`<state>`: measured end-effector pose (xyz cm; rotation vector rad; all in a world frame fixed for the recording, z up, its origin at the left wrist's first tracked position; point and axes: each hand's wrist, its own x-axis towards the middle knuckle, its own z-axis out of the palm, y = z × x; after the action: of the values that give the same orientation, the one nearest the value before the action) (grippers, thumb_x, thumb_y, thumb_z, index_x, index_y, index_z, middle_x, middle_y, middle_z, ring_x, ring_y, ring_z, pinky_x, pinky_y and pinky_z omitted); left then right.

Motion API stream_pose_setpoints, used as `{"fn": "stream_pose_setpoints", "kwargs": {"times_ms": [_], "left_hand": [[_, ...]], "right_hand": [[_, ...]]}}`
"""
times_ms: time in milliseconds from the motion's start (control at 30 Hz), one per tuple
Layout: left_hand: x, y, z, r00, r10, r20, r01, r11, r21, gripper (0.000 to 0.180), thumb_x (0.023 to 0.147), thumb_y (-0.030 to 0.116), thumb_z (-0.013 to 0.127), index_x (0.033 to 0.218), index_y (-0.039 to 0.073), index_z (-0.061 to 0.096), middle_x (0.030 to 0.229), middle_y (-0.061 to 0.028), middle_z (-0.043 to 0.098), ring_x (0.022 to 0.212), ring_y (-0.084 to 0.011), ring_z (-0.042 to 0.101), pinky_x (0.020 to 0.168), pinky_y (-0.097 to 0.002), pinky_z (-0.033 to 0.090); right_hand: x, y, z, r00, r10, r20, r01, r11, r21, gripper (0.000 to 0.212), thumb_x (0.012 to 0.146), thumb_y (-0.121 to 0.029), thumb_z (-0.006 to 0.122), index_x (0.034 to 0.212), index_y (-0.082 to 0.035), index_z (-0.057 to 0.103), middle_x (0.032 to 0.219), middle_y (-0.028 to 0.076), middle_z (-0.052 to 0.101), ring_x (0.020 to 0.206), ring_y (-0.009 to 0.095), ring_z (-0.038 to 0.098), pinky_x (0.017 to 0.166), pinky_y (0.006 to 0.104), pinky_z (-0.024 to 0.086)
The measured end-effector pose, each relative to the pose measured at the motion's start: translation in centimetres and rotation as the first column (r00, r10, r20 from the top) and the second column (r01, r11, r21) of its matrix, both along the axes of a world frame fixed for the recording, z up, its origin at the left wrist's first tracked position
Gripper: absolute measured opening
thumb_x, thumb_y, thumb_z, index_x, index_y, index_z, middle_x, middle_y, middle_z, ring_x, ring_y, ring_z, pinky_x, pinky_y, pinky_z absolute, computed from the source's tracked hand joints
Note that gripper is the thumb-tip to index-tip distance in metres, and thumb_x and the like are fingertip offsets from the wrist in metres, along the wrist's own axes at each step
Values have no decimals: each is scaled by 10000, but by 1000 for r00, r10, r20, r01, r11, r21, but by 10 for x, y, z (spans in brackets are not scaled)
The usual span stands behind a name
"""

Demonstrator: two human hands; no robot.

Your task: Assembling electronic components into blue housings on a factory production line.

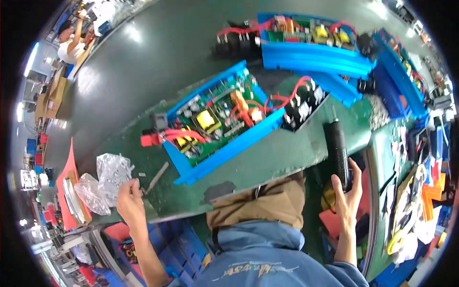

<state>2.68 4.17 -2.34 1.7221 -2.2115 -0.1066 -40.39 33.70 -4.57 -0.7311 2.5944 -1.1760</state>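
My right hand (348,198) grips the rear end of a black electric screwdriver (338,150), thumb on one side and fingers on the other; its thin bit points away from me. At the left, my left hand (130,204) is closed, fingertips pinched together beside a clear plastic bag (114,172); what they hold, if anything, is too small to make out. A slim grey tool (157,177) lies just right of those fingers. Between my hands sits a blue metal housing (229,147) with a green circuit board (221,103), red wires and black end parts.
More blue housings (315,56) with boards and red wires stand at the far right, beside a blue bin (389,93) and a pile of small metal parts (378,114). Folders (72,196) stand at the left. Another person (71,48) works at the far left.
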Motion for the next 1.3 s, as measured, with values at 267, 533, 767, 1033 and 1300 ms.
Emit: {"fn": "stream_pose_setpoints", "kwargs": {"times_ms": [267, 533, 767, 1033, 1300], "left_hand": [[-68, 14, 27, 854, -82, -514, 178, 974, 140, 178, 1014, 84, 634, 1125, -48, 676, 1065, -119, 709, 912, -149, 694, 796, -277, 553], [-126, 5, 36, 859, -192, -475, 384, 854, 351, 144, 993, 55, 658, 1086, -53, 679, 940, -81, 729, 894, -118, 685, 818, -249, 539], [-125, -6, 28, 909, -284, -306, 401, 800, 446, 156, 993, 54, 661, 1096, -58, 692, 967, -60, 724, 903, -86, 663, 834, -231, 522], [-120, -25, 18, 895, -270, -354, 433, 719, 544, 135, 983, -4, 646, 1089, -68, 699, 961, -32, 715, 874, -59, 643, 799, -203, 510], [-121, -24, 17, 841, -352, -411, 532, 678, 508, 138, 985, -11, 632, 1090, -68, 700, 944, -12, 647, 860, -51, 603, 770, -194, 486]], "right_hand": [[97, 31, -33, 552, 186, 813, -109, 983, -151, 574, 748, -279, 857, 1198, -40, 591, 842, 6, 619, 762, 107, 598, 699, 267, 474], [143, -18, -25, 545, 584, 602, -559, 788, -258, 496, 990, -343, 636, 1322, 4, 511, 905, 232, 675, 803, 377, 695, 741, 420, 534], [146, -35, -21, 528, 652, 545, -599, 740, -307, 378, 1060, -284, 481, 1258, 37, 504, 679, 194, 545, 627, 397, 585, 609, 482, 451], [149, -41, -22, 534, 648, 543, -577, 748, -326, 366, 1070, -303, 466, 1185, 41, 517, 643, 183, 520, 594, 380, 569, 587, 480, 438], [152, -45, -22, 590, 626, 509, -570, 770, -287, 373, 1058, -289, 512, 1243, 33, 535, 689, 192, 566, 629, 384, 592, 610, 467, 456]]}}
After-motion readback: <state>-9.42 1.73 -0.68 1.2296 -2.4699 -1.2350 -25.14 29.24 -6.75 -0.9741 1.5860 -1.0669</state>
